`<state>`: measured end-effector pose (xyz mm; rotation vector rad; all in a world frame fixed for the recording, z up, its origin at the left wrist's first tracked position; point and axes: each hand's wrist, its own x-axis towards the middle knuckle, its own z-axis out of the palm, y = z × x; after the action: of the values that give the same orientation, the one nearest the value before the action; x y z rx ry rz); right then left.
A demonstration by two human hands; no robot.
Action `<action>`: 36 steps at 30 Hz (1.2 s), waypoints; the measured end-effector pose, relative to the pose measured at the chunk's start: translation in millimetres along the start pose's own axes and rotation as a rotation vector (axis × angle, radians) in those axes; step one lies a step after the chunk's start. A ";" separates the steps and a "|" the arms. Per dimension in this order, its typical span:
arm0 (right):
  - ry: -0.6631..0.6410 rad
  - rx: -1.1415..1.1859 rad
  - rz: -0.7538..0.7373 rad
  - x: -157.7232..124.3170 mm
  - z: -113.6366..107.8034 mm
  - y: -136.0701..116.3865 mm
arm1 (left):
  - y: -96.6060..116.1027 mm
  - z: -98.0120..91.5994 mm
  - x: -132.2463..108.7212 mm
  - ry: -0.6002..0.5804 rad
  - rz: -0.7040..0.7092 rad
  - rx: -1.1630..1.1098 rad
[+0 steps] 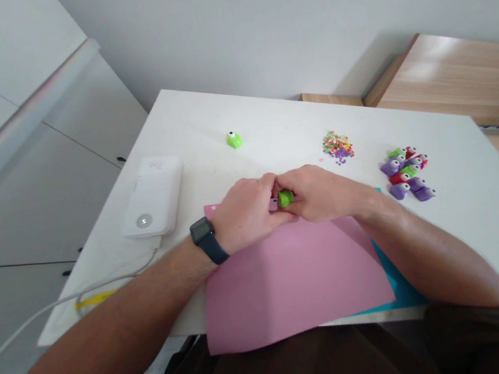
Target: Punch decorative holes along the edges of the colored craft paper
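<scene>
A green craft punch is gripped in my right hand, whose fingers are closed around it. It sits at the far edge of a pink sheet of paper. My left hand is closed on that same edge, its fingertips meeting those of my right hand. Small cut-out holes show at the sheet's far left corner. Exactly how the paper sits in the punch is hidden by my fingers. Beneath the pink sheet lies blue paper, showing along the right side.
Beyond my hands stands another green punch. A pile of coloured paper confetti lies at the back, and several purple, red and green punches cluster to the right. A white power bank with a cable is on the left.
</scene>
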<state>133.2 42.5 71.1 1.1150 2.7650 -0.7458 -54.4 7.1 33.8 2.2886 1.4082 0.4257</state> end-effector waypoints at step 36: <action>0.017 0.024 -0.015 1.1 0.4 1.7 | -3.4 -1.5 3.6 -0.032 -0.010 -0.062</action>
<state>133.5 44.1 69.8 1.1119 2.7886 -0.7770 -56.2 12.0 33.5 2.2284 1.3718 0.4222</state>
